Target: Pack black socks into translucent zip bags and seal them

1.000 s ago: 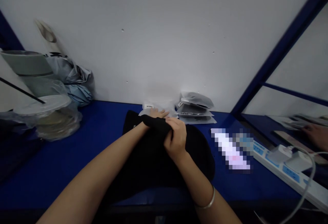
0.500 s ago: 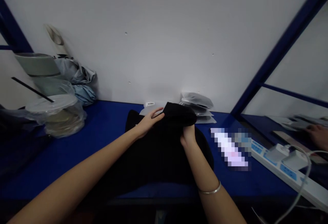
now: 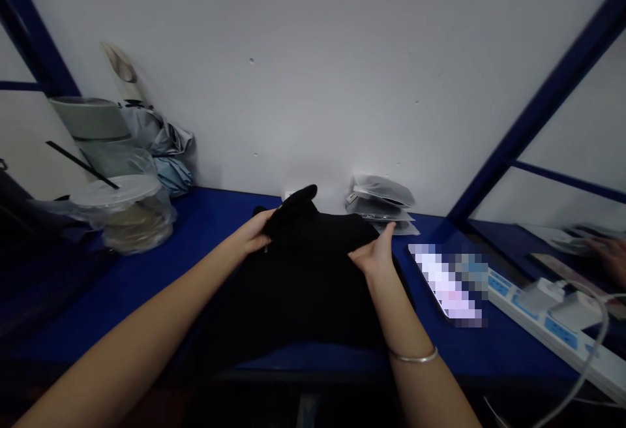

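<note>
A black cloth garment [image 3: 308,291] lies folded in front of me on the blue table, its exact kind hard to make out in the dark. My left hand [image 3: 257,231] grips a raised flap on its far left side, thumb in front and the other fingers hidden behind the cloth. At the far right corner, my right hand [image 3: 376,255] holds the garment's edge. One digit lies on the cloth and another sticks up apart, while the rest are covered by fabric. A silver bangle circles my right wrist.
Translucent packets [image 3: 384,196] are stacked against the wall. A lit phone [image 3: 445,284] and a white power strip [image 3: 557,330] with cables lie right. On the left stand a bagged, lidded cup [image 3: 134,213] with a straw, a green container [image 3: 92,121] and an umbrella [image 3: 171,173]. Another person's hand [image 3: 611,252] shows far right.
The folded flap has moved left and now tilts up at my left hand. My left hand has closed on it, and my right hand has shifted right to the garment's edge.
</note>
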Action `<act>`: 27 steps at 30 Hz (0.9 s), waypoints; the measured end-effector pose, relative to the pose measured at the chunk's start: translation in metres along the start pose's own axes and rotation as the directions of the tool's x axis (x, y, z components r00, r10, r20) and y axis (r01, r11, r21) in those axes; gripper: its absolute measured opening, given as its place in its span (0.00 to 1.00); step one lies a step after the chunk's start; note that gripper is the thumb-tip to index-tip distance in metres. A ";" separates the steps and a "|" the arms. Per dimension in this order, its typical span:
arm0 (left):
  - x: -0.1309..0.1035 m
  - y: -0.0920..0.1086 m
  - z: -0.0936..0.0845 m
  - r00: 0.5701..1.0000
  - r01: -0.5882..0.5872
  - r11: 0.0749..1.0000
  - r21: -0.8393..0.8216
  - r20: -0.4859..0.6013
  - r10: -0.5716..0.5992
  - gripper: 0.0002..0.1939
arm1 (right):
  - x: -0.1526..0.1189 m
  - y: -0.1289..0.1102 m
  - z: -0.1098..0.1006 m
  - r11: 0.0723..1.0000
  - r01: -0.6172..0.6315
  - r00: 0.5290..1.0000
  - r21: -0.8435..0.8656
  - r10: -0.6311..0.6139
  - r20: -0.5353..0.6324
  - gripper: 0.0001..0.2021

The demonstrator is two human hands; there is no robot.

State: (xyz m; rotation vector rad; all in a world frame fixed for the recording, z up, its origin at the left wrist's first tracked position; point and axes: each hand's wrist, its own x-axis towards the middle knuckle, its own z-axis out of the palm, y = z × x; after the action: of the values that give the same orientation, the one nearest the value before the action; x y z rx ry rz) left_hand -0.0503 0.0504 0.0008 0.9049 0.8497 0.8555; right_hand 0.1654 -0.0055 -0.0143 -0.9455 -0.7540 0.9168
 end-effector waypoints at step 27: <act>-0.009 -0.014 0.025 0.971 -0.227 0.967 0.116 -0.043 0.233 0.19 | -0.040 0.009 0.032 0.289 0.671 0.732 -0.683 -0.407 0.546 0.31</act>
State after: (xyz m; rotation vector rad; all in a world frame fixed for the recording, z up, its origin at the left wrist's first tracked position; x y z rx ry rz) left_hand -0.0284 0.0298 0.0000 1.0957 0.8578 1.0475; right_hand 0.1187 -0.0280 -0.0158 -1.2852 -1.7665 -0.0683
